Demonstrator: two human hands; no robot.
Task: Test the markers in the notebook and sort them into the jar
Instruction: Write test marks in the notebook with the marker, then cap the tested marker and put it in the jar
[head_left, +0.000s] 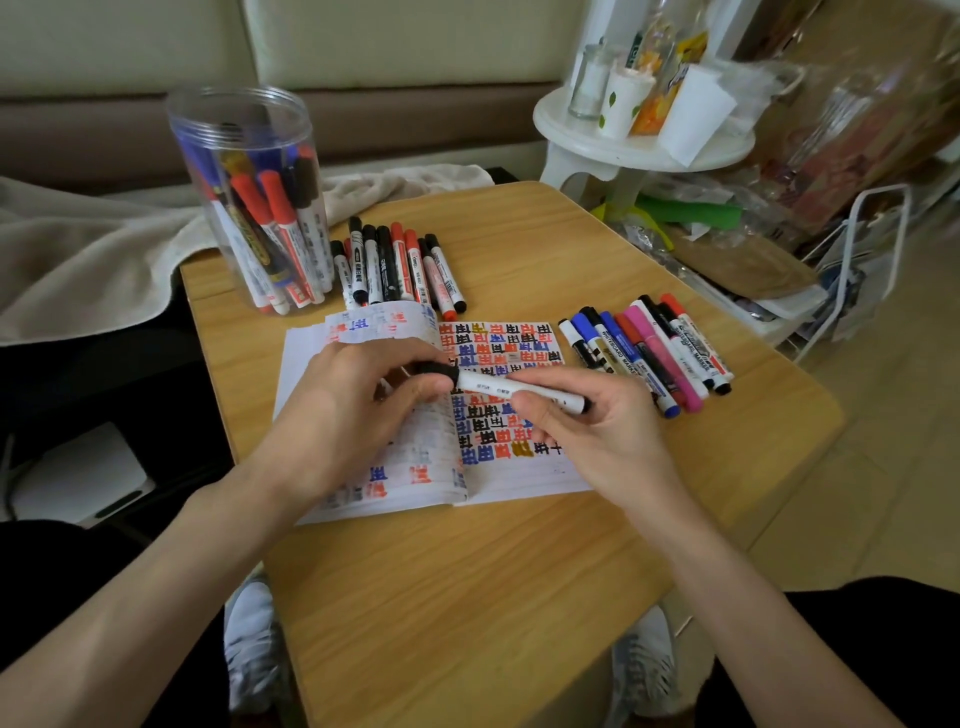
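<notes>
Both hands met over the notebook (519, 470) on one marker (511, 388). The left hand (358, 400) curled its fingers round the black cap (437, 370) and hid most of it, so it could not be told whether the cap sat fully home or partly off. The right hand (587, 431) pinched the white barrel between thumb and fingers, and the tail end was tucked out of sight behind them.

The marker lay roughly level, cap end to the left, held above the right page. Its grey print was too blurred to read.

The notebook lay open mid-tabletop (467, 597). The right page was packed with blocky marks in black, red and blue, with one in ochre. The left page curled upward, half covered by the left hand, its marks faint.

The clear jar (254, 208) stood upright at the back left corner, with red, blue and black markers leaning inside. A back row (400, 265) of markers lay just beside it, behind the notebook. A right row (649, 353), including one pink, lay beside the right page.
</notes>
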